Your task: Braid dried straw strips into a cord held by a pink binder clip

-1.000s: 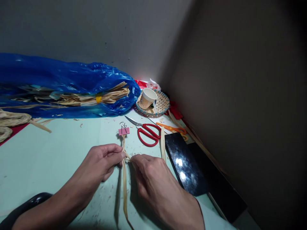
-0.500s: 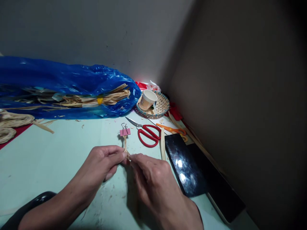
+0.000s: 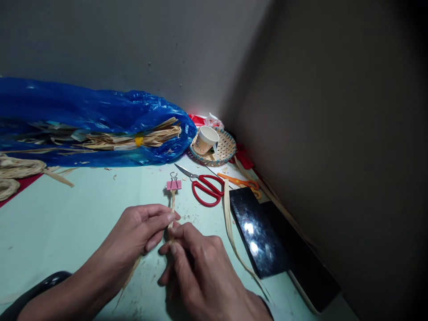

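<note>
A pink binder clip lies on the table and grips the far end of a twisted straw-coloured strand. My left hand pinches this strand a short way below the clip, thumb on top. Just nearer to me, my right hand is closed on the strand's lower part between thumb and fingers. From under my left hand a loose fibre end hangs toward the table. How the fibres cross between the fingertips is partly hidden.
Red-handled scissors lie right of the clip, beside a loose fibre strip and a dark phone-like slab. Behind are a woven basket with a paper cup, orange scissors and a blue plastic bag of dried fibres.
My right hand has moved down and slightly left, its thumb now showing on the strand. A loose fibre end has appeared under my left hand. More of the right-hand strip shows.
</note>
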The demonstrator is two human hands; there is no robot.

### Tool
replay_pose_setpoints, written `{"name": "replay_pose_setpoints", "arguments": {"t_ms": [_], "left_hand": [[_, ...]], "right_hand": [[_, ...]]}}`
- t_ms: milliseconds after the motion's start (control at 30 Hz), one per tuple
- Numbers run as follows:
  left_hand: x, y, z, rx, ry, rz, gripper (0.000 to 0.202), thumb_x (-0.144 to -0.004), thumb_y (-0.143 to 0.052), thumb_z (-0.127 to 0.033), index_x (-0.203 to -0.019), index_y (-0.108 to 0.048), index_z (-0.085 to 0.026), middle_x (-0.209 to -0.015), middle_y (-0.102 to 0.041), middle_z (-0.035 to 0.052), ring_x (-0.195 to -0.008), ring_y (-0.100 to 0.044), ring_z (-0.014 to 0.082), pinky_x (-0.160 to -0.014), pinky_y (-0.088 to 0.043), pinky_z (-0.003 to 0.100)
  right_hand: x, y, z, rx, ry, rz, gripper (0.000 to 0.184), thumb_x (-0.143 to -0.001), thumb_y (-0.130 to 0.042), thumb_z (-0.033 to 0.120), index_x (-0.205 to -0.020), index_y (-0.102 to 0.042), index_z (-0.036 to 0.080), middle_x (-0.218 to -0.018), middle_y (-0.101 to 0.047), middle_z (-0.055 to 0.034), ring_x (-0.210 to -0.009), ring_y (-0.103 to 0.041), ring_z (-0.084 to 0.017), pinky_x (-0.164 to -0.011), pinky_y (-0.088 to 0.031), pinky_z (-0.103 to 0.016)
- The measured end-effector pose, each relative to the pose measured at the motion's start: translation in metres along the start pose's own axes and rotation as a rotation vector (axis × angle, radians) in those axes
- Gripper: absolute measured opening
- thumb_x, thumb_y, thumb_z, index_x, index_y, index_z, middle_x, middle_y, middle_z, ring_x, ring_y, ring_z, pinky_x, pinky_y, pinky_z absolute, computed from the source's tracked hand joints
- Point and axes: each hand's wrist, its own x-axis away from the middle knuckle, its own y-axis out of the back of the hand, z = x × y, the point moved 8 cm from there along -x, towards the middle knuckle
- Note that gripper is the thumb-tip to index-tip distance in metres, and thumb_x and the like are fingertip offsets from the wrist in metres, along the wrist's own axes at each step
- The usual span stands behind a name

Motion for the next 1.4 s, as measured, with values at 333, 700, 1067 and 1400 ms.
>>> {"name": "replay_pose_setpoints", "arguments": {"t_ms": [333,700,1067,1400], "left_hand": [[-0.002,0.004,0.001,0.015,0.062,-0.086,0.031,-0.062,-0.085,-0.042,-0.067,-0.073,-0.014,-0.053,-0.055,-0.0046,-0.043,-0.023,0.0008,-0.041,-0.012,0.014],[-0.007,0.008,0.006,0.059,0.056,-0.063,0.033,-0.059,-0.087,-0.042,-0.073,-0.076,-0.014,-0.060,-0.059,-0.0018,-0.042,-0.028,0.0018,-0.044,-0.012,0.016],[-0.010,0.007,0.000,0.065,-0.021,-0.055,0.032,-0.059,-0.085,-0.041,-0.069,-0.074,-0.012,-0.049,-0.053,-0.0050,-0.039,-0.023,0.0017,-0.043,-0.010,0.016],[-0.012,0.006,0.004,0.007,-0.026,-0.008,0.037,-0.064,-0.083,-0.046,-0.071,-0.073,-0.011,-0.058,-0.055,-0.0027,-0.044,-0.028,0.0028,-0.047,-0.015,0.016]], "right_hand": [[0.002,0.072,-0.004,1.058,0.076,-0.364,0.004,-0.093,-0.059,0.018,-0.090,-0.062,0.017,-0.081,-0.066,-0.0072,-0.066,-0.059,-0.021,-0.055,-0.031,-0.032],[0.018,0.055,-0.019,1.288,0.133,-0.466,0.043,-0.089,-0.053,0.006,-0.131,-0.055,0.012,-0.121,-0.063,-0.0188,-0.110,-0.059,-0.031,-0.095,-0.047,-0.045],[-0.009,0.064,-0.017,1.191,-0.100,-0.292,0.022,-0.089,-0.052,0.001,-0.105,-0.062,0.012,-0.093,-0.068,-0.0132,-0.079,-0.064,-0.025,-0.063,-0.044,-0.035],[-0.007,0.119,0.012,1.154,-0.038,-0.306,0.016,-0.092,-0.050,0.008,-0.100,-0.060,0.017,-0.089,-0.067,-0.0052,-0.069,-0.058,-0.016,-0.056,-0.029,-0.030]]}}
